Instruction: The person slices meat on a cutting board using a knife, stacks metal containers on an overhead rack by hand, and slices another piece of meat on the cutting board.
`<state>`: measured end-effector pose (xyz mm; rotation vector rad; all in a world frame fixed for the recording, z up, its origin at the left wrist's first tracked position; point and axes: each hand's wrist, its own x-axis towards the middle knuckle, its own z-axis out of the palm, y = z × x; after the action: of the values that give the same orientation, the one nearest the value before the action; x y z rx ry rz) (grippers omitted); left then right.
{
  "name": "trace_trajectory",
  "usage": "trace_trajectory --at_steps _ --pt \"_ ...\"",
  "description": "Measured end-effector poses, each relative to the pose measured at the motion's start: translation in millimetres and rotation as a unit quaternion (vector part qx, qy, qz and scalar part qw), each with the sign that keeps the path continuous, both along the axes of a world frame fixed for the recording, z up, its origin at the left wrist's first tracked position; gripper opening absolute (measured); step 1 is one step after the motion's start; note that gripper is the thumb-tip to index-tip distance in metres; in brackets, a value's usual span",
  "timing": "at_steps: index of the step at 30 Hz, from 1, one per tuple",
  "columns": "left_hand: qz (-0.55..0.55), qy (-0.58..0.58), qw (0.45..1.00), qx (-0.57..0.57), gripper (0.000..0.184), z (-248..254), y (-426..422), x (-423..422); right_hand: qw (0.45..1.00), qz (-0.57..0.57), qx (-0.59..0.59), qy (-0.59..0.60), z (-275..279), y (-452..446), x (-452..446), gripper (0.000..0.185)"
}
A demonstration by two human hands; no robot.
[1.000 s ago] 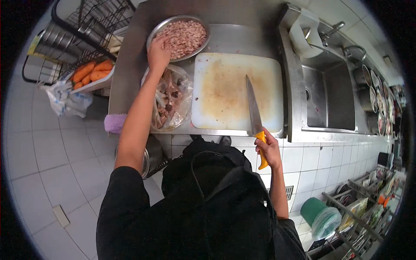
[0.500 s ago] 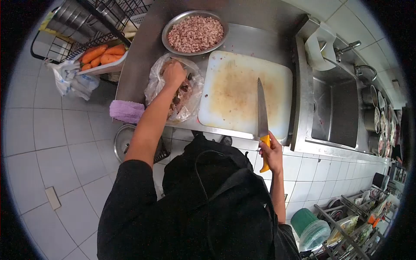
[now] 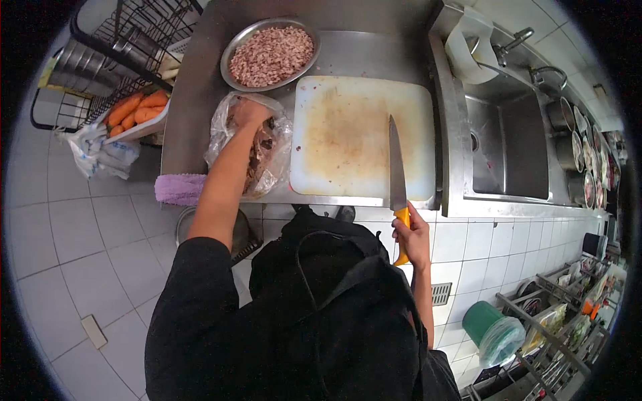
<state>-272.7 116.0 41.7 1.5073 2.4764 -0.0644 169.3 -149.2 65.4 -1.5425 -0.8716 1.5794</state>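
Note:
My left hand [image 3: 249, 115] reaches into a clear plastic bag [image 3: 277, 157] of dark meat pieces on the steel counter; its fingers are hidden in the bag. A metal bowl [image 3: 226, 63] filled with small diced pink meat [image 3: 273, 56] stands just behind the bag. My right hand [image 3: 412, 235] is wrapped round the yellow handle of a large knife [image 3: 397, 167]. The blade points away from me over the right part of a stained white cutting board [image 3: 354, 134], which lies to the right of the bag.
A steel sink [image 3: 511, 144] with taps is at the right, with several metal pots [image 3: 568, 152] beyond it. Carrots [image 3: 137, 110] in a tub stand at the left, near a purple towel [image 3: 179, 189] on the counter edge. A green bin [image 3: 481, 319] is on the floor.
My left hand has moved from the diced meat in the bowl towards me and into the plastic bag. The knife has stayed in my right hand over the board.

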Motion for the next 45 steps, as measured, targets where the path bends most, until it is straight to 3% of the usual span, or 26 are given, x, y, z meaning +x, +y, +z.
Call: trace_trajectory --at_steps 4,7,10,14,15,18,21,24,26,28,29,32,35,38,42,45 --pt "-0.014 -0.123 0.991 -0.046 0.064 2 5 -22 1.000 0.006 -0.001 -0.011 6 6 -1 0.061" --pt "0.025 -0.074 0.997 0.010 0.067 6 -2 -14 1.000 0.016 0.004 -0.003 4 13 -3 0.061" --pt "-0.027 -0.068 0.996 0.044 0.071 31 -21 7 1.000 0.027 0.006 -0.007 3 20 -5 0.061" --pt "-0.053 -0.025 0.995 -0.075 0.072 16 -22 14 0.998 0.058 0.010 -0.008 3 25 -10 0.060" --pt "-0.001 -0.044 0.994 -0.095 0.064 31 -29 25 0.998 0.056 0.010 -0.007 4 27 -12 0.060" --pt "0.058 -0.040 0.995 -0.073 0.046 12 -20 28 0.999 0.050 0.009 -0.005 5 24 -16 0.060" --pt "0.075 -0.150 0.975 -0.146 0.042 22 -18 18 0.998 0.054 0.012 -0.011 4 22 -15 0.060" --pt "0.077 -0.122 0.988 -0.052 0.039 -30 -6 -13 0.999 0.039 0.006 -0.028 4 15 -12 0.060" --pt "0.148 -0.300 0.942 0.036 0.027 -36 -7 -27 0.999 0.031 0.002 -0.030 3 14 -9 0.060" --pt "0.194 -0.468 0.856 0.104 0.020 -22 -10 -37 0.999 0.027 -0.006 -0.023 4 13 -8 0.060" --pt "0.220 -0.495 0.837 0.077 0.027 -35 -3 -54 0.999 0.028 -0.007 -0.021 4 12 -8 0.060" --pt "0.164 -0.549 0.786 0.231 0.041 -4 -27 -50 0.999 0.046 -0.004 -0.016 5 20 -7 0.061" --pt "0.089 -0.508 0.790 0.330 0.049 48 -58 -35 0.998 0.059 -0.005 -0.020 12 22 -9 0.061" --pt "0.026 -0.491 0.740 0.459 0.046 83 -88 -10 0.997 0.070 0.007 -0.017 13 31 -13 0.061" --pt "0.062 -0.385 0.778 0.493 0.048 82 -88 -14 0.993 0.113 0.017 -0.030 13 40 -21 0.060" --pt "0.085 -0.427 0.723 0.537 0.050 105 -97 -7 0.993 0.111 0.026 -0.040 18 42 -24 0.060"
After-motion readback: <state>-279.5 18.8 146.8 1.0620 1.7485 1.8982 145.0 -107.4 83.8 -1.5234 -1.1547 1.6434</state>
